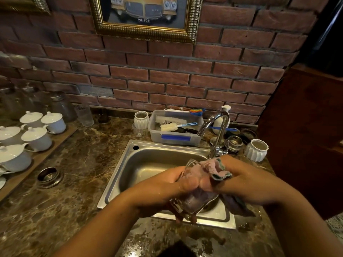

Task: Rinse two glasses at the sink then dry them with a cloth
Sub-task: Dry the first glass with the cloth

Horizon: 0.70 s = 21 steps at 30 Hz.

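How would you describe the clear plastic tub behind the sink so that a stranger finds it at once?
Start at the steel sink and look past its back rim toward the brick wall. There sits the clear plastic tub, left of the tap. Unlike the white ribbed jars around it, it holds brushes and bears a blue strip on its front.

Dim, warm indoor light. The steel sink (148, 164) and curved tap (215, 123) carry soft highlights, and wet patches on the bench (78, 182) at 6 o'clock glint faintly. Wide-angle bending curves the brick wall (167, 71) toward the edges. Corners at 2 and 10 o'clock fall dark; jars (61, 106) at 9 o'clock look soft and blurred.
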Tool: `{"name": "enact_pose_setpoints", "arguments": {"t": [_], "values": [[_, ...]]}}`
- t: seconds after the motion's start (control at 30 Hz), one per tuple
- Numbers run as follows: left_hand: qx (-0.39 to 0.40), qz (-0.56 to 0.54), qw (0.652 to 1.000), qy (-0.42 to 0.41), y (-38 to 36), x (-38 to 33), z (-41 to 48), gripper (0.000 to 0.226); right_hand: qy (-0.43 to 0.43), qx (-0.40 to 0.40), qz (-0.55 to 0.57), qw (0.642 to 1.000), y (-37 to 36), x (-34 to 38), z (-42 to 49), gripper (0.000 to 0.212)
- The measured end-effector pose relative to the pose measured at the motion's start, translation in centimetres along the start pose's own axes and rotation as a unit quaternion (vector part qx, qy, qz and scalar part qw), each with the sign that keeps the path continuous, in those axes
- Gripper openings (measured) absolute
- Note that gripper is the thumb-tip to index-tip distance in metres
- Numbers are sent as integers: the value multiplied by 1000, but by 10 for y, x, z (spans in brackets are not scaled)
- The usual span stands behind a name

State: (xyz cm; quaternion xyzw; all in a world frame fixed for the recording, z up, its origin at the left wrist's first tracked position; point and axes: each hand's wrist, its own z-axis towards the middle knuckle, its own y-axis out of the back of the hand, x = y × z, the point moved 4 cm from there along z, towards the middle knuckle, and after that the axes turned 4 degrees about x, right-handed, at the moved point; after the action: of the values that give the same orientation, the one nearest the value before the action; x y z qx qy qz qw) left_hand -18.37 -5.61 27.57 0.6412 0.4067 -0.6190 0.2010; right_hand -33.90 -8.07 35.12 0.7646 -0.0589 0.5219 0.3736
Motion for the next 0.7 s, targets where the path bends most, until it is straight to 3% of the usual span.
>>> {"name": "enact_pose_setpoints", "arguments": {"t": [0.07,0.13,0.2,0.3,0.37,0.47,0.57,0.6,0.7], "values": [[-4,-45,999,10,-3,6,1,71,-5,-12,69,998,-2,-5,2,12],[-65,-20,998,2,-1,13,4,69,-32,-48,140,988,-5,-18,7,22],[-127,97,987,-25,0,12,3,68,-51,-79,201,975,-8,-31,11,31],[-219,285,931,-59,0,12,1,74,-74,-139,281,947,-15,-41,16,36],[-271,321,903,-83,0,14,0,77,-71,-206,313,924,-22,-45,16,38],[-312,224,918,-95,-1,17,-3,61,-37,-302,303,903,-34,-42,15,51],[-331,120,931,-96,-7,21,-2,43,43,-363,192,911,-44,-29,14,34],[-332,81,935,-99,-10,24,-1,50,54,-382,164,908,-48,-28,13,34],[-338,-76,934,-85,-16,33,2,76,66,-406,140,901,-55,-36,10,62]]}}
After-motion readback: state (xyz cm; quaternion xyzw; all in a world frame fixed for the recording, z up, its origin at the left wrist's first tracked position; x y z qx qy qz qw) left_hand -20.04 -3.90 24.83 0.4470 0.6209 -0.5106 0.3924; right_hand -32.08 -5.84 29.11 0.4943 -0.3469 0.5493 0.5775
